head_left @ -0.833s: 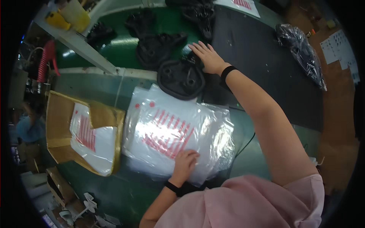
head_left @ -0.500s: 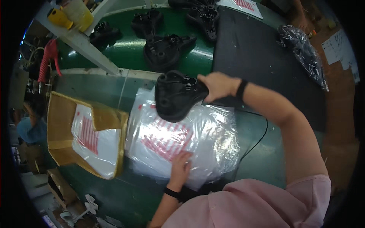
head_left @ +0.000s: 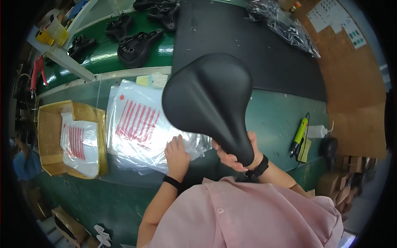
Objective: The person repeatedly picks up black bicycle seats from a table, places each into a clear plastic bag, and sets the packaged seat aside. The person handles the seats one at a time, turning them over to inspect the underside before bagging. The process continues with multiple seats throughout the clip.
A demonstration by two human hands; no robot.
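My right hand [head_left: 234, 156] grips the narrow nose of a black bicycle saddle [head_left: 211, 99], held up close to the camera with its smooth top facing me. My left hand [head_left: 178, 153] rests flat on a stack of clear plastic bags [head_left: 136, 124] printed with red stripes, lying on the green table [head_left: 281, 120]. The saddle hides part of the bags and the table behind it.
A cardboard box [head_left: 49, 140] holding more printed bags sits at the left. Several black saddle bases [head_left: 138, 45] lie on the green belt beyond. A black mat [head_left: 248, 37] covers the far table. A yellow-green power screwdriver [head_left: 299, 136] and a white bottle [head_left: 318, 131] lie at the right.
My right hand picked a saddle off the far belt, carried it toward me and turned it over, top now facing up. My left hand stayed on the bags.
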